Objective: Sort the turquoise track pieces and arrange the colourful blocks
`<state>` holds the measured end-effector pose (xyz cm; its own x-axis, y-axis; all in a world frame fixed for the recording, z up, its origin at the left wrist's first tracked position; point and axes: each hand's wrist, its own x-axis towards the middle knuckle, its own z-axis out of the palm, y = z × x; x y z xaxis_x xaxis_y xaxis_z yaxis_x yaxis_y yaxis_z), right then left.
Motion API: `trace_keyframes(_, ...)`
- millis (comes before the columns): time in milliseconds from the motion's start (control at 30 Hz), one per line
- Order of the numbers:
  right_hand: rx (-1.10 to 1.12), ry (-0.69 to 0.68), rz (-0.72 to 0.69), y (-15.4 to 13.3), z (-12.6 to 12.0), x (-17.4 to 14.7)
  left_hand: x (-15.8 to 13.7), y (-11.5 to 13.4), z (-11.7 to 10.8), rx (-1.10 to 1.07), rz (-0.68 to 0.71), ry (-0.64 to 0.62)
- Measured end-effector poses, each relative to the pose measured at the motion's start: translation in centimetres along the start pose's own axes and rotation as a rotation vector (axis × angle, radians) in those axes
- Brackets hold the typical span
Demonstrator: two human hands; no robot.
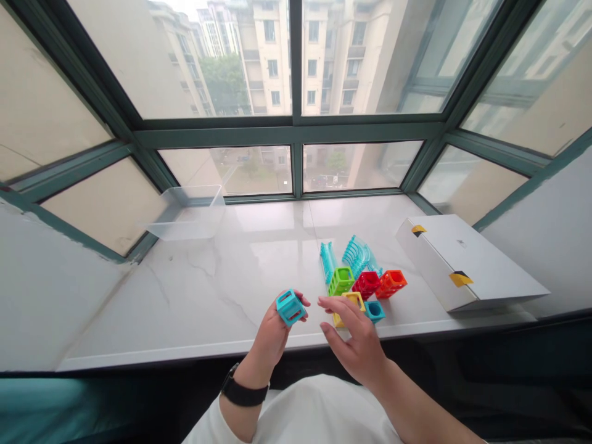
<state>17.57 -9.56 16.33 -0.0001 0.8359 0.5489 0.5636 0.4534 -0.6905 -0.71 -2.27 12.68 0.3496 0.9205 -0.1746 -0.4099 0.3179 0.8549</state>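
Observation:
My left hand [276, 330] holds a blue hollow toy block [290, 307] with slotted sides, above the front of the white sill. To its right, my right hand [354, 339] has its fingers apart and grips nothing. Behind and partly under that hand sits a yellow block [354, 300], partly hidden by the fingers. Beside it lies another blue block [374, 311]. A green block [341, 280], a red block [366, 283] and an orange block [391, 283] stand just beyond. Farther back are a straight clear-blue track piece [328, 262] and some curved clear-blue track pieces [358, 254].
A clear plastic bin [189, 216] stands at the back left of the marble-patterned sill [222, 277]. At the right lies a white box [472, 262] with yellow-and-black tape. Green-framed windows [296, 132] enclose the back and sides. The sill's front edge runs close to my body.

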Motion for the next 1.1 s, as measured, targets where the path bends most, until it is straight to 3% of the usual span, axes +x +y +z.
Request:
trace_keyframes(133, -0.008, -0.062, 0.024, -0.1, 0.9, 0.4, -0.2, 0.8, 1.4, -0.025, 0.029, -0.056)
trace_keyframes(333, 0.010, -0.104, 0.027, -0.3, 1.5, 0.8, 0.0, 0.5, 2.0, -0.014, 0.037, -0.025)
trace_keyframes(700, 0.085, -0.070, 0.055, 0.2, 1.6, 0.6, 0.1, -0.3, 2.4, -0.007, -0.042, -0.094)
trace_keyframes(1100, 0.100, -0.084, 0.065, 0.0, 1.3, 0.3, 0.1, -0.1, 1.8, 0.308, 0.045, -0.106)
